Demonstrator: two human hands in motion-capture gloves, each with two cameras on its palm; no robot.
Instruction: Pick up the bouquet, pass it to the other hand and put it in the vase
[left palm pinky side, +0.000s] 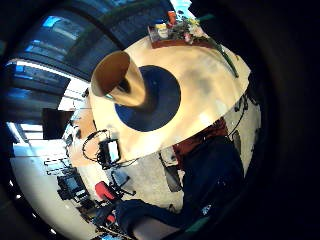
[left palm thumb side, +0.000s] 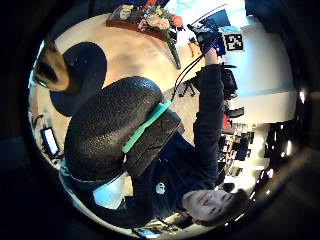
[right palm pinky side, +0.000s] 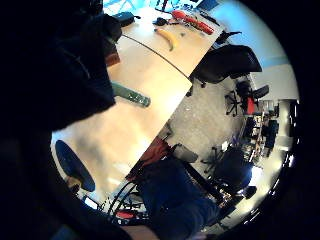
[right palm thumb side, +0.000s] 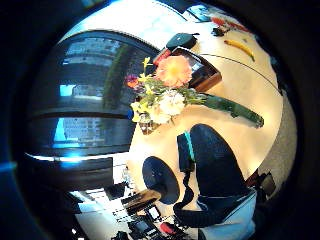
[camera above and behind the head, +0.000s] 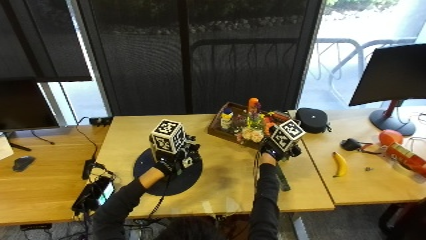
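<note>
The bouquet (camera above and behind the head: 255, 131) lies on the table (camera above and behind the head: 219, 185), blooms against the tray (camera above and behind the head: 219, 131) at the far side, stem (camera above and behind the head: 282, 178) trailing near and right. We see the right hand (camera above and behind the head: 278, 148) over it, placed for the pick-up; whether its fingers grip, we cannot tell. The left hand (camera above and behind the head: 172, 161) waits at the vase (left palm pinky side: 120, 80) on the dark mat (camera above and behind the head: 148, 169), fingers likewise hidden, well apart from the right.

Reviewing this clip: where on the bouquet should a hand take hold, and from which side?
Grip the bouquet by its green wrapped stems, not the blooms. The stems lie flat on the table, pointing toward the person, away from the tray, so coming from above at the near end looks easiest.
</note>
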